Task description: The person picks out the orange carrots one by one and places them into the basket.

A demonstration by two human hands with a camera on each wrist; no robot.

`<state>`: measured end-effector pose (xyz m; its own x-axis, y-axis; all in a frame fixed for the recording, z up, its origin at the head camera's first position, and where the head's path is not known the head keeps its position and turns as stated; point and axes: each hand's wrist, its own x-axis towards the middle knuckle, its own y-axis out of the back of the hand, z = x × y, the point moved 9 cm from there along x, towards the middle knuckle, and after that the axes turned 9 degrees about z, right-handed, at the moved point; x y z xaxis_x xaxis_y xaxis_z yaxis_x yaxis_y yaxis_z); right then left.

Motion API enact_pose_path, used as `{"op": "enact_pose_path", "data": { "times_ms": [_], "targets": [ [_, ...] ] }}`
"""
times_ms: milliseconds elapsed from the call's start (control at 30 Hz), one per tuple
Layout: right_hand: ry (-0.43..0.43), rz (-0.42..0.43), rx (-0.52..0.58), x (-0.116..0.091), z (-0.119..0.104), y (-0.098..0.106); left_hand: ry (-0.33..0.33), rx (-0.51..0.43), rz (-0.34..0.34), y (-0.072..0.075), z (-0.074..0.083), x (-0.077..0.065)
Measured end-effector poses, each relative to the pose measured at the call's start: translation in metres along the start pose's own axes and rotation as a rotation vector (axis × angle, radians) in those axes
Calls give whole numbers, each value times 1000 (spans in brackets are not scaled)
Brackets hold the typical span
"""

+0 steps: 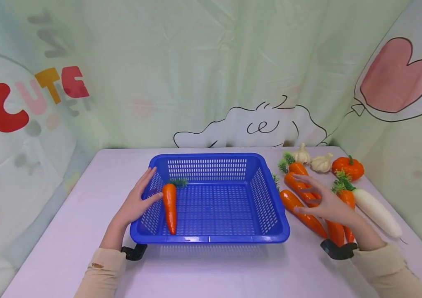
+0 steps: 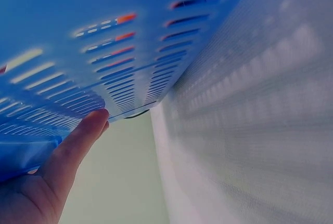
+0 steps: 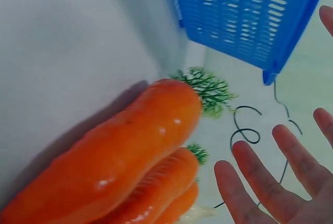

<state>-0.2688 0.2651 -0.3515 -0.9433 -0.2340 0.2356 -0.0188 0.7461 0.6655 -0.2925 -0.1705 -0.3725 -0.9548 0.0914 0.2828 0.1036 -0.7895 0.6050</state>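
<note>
A blue plastic basket [image 1: 211, 239] with slotted walls sits on the table, holding one orange carrot [image 1: 170, 209] with a green top near its left side. My left hand [image 1: 136, 203] is at the basket's left side, fingers extended along the outer wall and thumb reaching over the rim. In the left wrist view, straight fingers [image 2: 78, 141] lie against the slotted wall. To the right of the basket, my right hand [image 1: 324, 203] hovers over several carrots [image 1: 304, 213], fingers spread and nothing held. In the right wrist view a large carrot [image 3: 119, 146] lies beside those spread fingers [image 3: 260, 177].
Two garlic bulbs [image 1: 321, 163] lie at the back right, beside an orange pumpkin [image 1: 348, 167]. A long white radish [image 1: 376, 212] stretches along the table's right side. A printed curtain [image 1: 211, 74] hangs behind the table [image 1: 73, 231].
</note>
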Motion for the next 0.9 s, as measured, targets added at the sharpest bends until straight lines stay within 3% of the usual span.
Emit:
{"op": "enact_pose_path", "data": {
  "times_ms": [700, 900],
  "targets": [
    [-102, -125, -54, -10, 38, -20, -15, -22, 6, 1, 0, 0],
    [-84, -170, -18, -11, 37, -27, -12, -19, 8, 1, 1, -1]
  ]
}}
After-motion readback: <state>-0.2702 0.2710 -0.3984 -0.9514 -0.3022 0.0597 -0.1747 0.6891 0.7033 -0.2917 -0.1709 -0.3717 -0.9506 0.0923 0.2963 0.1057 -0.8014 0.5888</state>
